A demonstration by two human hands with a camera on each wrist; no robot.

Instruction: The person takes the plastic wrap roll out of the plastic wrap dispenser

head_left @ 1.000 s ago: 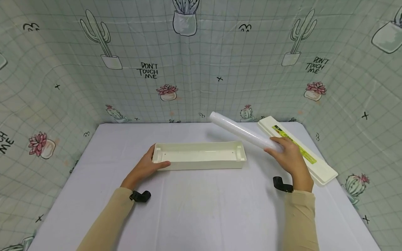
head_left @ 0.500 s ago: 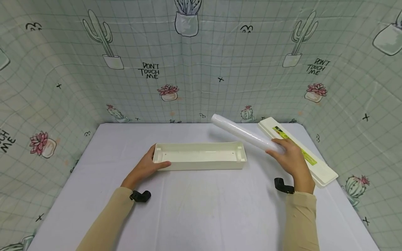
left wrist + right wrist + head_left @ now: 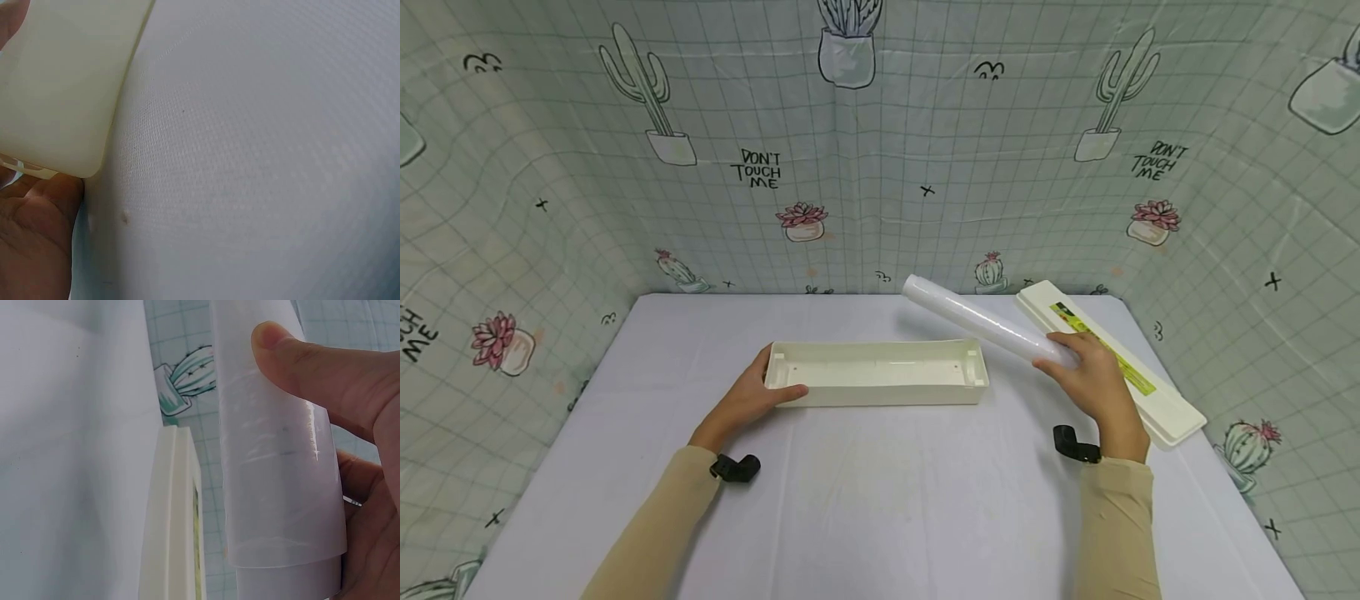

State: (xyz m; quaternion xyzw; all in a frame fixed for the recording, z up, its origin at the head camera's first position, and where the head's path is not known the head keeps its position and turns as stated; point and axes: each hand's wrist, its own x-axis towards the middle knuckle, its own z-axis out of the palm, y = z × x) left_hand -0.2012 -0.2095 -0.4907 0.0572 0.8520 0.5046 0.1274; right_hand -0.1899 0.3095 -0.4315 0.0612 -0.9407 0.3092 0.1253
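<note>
A long cream plastic box (image 3: 880,395), open at the top, sits mid-table in the head view. My left hand (image 3: 748,398) grips its left end, thumb along the front wall and fingers round the back corner. In the left wrist view the box wall (image 3: 62,81) fills the upper left, with part of the hand (image 3: 37,237) below it. My right hand (image 3: 1093,379) holds a roll of clear plastic film (image 3: 977,318) by its near end, the far end tilted up toward the back left. In the right wrist view the thumb lies along the film roll (image 3: 281,469).
A cream lid (image 3: 1172,412) with a yellow-green label lies slanted on the right of the table, beneath and beside the right hand. White cloth (image 3: 865,500) covers the table. A grid-patterned curtain (image 3: 880,167) with cactus drawings encloses the back and sides.
The film roll and right hand have dipped very slightly in the head view. Left hand, box and lid stay essentially in place.
</note>
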